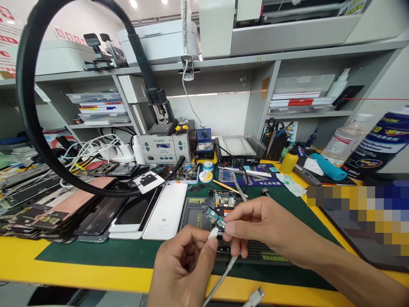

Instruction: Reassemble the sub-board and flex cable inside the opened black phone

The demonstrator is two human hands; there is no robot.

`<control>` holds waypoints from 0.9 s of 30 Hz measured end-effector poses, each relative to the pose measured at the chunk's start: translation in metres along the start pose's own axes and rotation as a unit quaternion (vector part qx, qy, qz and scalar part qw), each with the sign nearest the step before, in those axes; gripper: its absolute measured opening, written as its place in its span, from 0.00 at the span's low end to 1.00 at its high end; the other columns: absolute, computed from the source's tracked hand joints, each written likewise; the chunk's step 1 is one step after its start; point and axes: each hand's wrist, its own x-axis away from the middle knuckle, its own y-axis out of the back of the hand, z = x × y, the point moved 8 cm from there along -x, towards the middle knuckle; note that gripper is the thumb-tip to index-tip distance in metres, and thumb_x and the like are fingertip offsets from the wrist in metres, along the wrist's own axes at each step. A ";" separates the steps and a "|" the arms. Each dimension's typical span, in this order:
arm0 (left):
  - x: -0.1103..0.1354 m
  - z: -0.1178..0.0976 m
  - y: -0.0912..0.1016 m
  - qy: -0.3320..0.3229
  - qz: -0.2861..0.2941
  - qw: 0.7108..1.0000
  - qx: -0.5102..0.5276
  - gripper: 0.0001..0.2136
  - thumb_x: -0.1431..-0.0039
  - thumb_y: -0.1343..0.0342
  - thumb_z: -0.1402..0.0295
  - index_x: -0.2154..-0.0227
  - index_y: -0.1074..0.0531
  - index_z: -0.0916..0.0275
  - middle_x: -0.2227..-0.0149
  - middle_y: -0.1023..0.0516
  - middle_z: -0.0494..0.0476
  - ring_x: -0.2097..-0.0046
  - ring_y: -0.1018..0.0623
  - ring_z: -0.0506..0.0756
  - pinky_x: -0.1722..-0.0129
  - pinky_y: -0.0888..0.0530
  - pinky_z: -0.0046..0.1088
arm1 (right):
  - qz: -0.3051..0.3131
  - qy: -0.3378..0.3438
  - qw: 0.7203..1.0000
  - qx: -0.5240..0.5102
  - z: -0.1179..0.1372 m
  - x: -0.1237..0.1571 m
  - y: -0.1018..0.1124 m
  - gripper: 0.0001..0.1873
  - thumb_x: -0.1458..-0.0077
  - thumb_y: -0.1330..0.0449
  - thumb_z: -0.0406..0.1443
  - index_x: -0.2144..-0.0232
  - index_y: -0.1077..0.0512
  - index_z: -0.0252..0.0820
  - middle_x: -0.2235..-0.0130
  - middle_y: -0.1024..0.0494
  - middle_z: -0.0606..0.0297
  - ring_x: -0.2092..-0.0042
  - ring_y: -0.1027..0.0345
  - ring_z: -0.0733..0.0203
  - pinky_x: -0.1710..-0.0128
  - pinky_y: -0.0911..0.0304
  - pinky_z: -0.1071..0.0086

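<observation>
My left hand [183, 266] pinches the plug end of a white cable [223, 275] near the bottom centre. My right hand [263, 228] pinches a small blue circuit board [212, 214] by its lower end. The plug meets the board's end between my fingertips. Both hands hover above a black work mat [194, 215] on the green bench mat [128, 251]. Another small circuit board [225, 199] lies on the black mat just behind my hands. The cable's other connector [255, 296] rests at the yellow table edge.
Several phones and phone backs [79, 204] are stacked at the left, a white phone back [166, 215] nearest. A soldering station [164, 149], a hotplate [236, 150], tweezers [239, 192], a yellow bottle [289, 161] and a spray can [378, 145] stand behind. A black hose [27, 98] loops overhead at the left.
</observation>
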 end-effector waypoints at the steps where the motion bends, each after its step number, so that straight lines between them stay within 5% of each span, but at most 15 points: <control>1: 0.000 0.000 0.000 0.002 0.001 1.000 0.000 0.14 0.44 0.38 0.56 0.75 0.25 0.62 0.79 0.37 0.47 0.75 0.42 0.49 0.75 0.47 0.26 | 0.001 0.000 1.000 0.001 0.000 0.000 0.000 0.14 0.46 0.29 0.42 0.71 0.19 0.35 0.74 0.17 0.60 0.74 0.25 0.64 0.71 0.29 0.72; 11: -0.014 -0.009 -0.003 0.028 0.062 0.997 -0.030 0.16 0.45 0.38 0.52 0.73 0.25 0.62 0.80 0.38 0.44 0.77 0.45 0.47 0.78 0.51 0.25 | -0.014 0.031 0.999 0.031 0.010 -0.001 0.005 0.16 0.46 0.30 0.45 0.71 0.20 0.34 0.72 0.18 0.59 0.73 0.24 0.60 0.74 0.30 0.70; 19: -0.064 -0.026 0.000 -0.029 0.189 0.970 -0.151 0.21 0.39 0.44 0.44 0.67 0.28 0.60 0.79 0.44 0.43 0.78 0.47 0.48 0.81 0.51 0.22 | -0.242 0.137 0.951 0.138 0.058 0.016 0.097 0.14 0.33 0.41 0.44 0.61 0.25 0.38 0.63 0.21 0.63 0.67 0.26 0.65 0.73 0.33 0.74; 23: -0.090 -0.028 0.000 -0.041 0.227 0.959 -0.163 0.21 0.40 0.44 0.44 0.65 0.26 0.59 0.78 0.45 0.43 0.77 0.48 0.48 0.81 0.52 0.21 | -0.244 0.068 0.931 0.262 0.051 0.020 0.123 0.13 0.32 0.41 0.43 0.60 0.25 0.37 0.64 0.21 0.65 0.69 0.26 0.63 0.70 0.28 0.67; 27: -0.103 -0.031 -0.002 -0.059 0.249 0.951 -0.172 0.20 0.40 0.43 0.45 0.65 0.25 0.58 0.77 0.46 0.43 0.76 0.50 0.48 0.81 0.52 0.21 | -0.180 -0.033 0.904 0.386 0.036 0.028 0.128 0.12 0.32 0.40 0.41 0.59 0.25 0.37 0.63 0.20 0.65 0.69 0.25 0.63 0.68 0.27 0.67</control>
